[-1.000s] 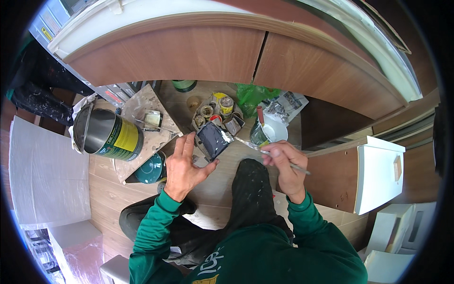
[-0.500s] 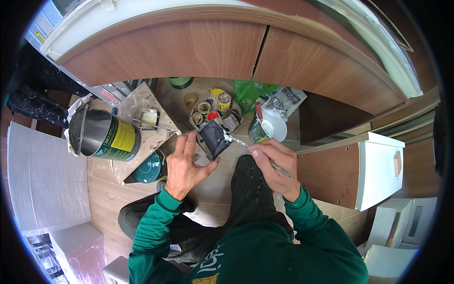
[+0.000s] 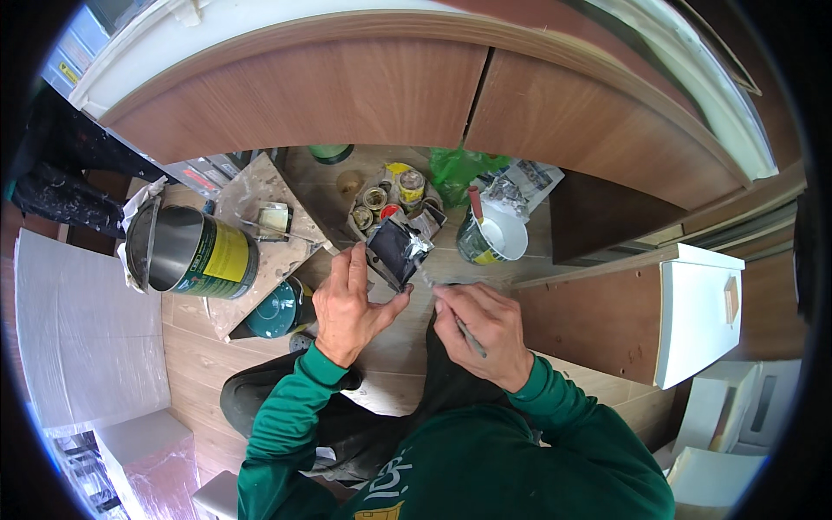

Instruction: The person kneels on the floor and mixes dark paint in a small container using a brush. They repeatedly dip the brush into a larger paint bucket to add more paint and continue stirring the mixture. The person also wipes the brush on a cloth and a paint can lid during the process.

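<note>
My left hand [image 3: 349, 303] grips a dark, flat square piece [image 3: 392, 251] by its edges, thumb at the lower corner and fingers at the upper left. A shiny whitish smear [image 3: 416, 251] covers its right side. In my right hand [image 3: 487, 334] is a slim grey-handled tool [image 3: 471, 341], its end sticking out below the fingers. The tool's pale tip points at the smeared side, just off its lower right edge. Whether it is a brush or a small spatula, I cannot tell.
Behind the square piece stand several small open tins [image 3: 375, 198] and a white bucket [image 3: 500, 237] holding a red-handled tool. At left, a large open can [image 3: 201, 251] rests on a stained board [image 3: 290, 212]. A wooden cabinet [image 3: 347, 91] spans the far side; a drawer box [image 3: 598, 316] lies right.
My right hand has moved left and toward me with the tool, whose tip has come away from the smear. The square piece has shifted slightly right; my left hand keeps its grip.
</note>
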The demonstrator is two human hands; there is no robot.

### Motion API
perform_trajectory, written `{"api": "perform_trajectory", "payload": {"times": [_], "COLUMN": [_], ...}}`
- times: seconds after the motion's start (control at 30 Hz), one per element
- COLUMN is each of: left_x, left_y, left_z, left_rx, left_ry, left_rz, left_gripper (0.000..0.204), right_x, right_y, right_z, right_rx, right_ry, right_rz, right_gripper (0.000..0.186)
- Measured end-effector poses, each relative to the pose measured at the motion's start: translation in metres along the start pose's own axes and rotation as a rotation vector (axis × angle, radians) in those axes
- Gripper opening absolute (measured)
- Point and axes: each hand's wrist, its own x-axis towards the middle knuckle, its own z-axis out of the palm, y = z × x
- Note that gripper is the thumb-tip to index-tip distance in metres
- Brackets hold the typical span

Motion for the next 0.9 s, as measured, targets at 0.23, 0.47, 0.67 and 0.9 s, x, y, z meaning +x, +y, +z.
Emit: {"api": "perform_trajectory", "payload": {"times": [0.23,0.47,0.67,0.9], "left_x": [-0.001,0.000,-0.001,-0.001], "left_y": [-0.002,-0.001,0.000,0.002], "left_z": [0.005,0.005,0.005,0.006], "left_rx": [0.030,0.000,-0.005,-0.012], "left_ry": [0.058,0.053,0.061,0.046], "left_rz": [0.027,0.000,0.018,0.021], "left_gripper": [0.086,0.084,0.084,0.083], "right_x": [0.003,0.001,0.007,0.008], "right_y": [-0.003,0.003,0.004,0.003], "right_z": [0.004,0.007,-0.004,-0.003], "right_rx": [0.041,-0.013,-0.027,-0.017], "right_ry": [-0.003,-0.041,-0.054,-0.001], "right_rz": [-0.011,-0.017,0.046,0.039], "right_gripper": [0.022,0.029,0.024,0.022]}}
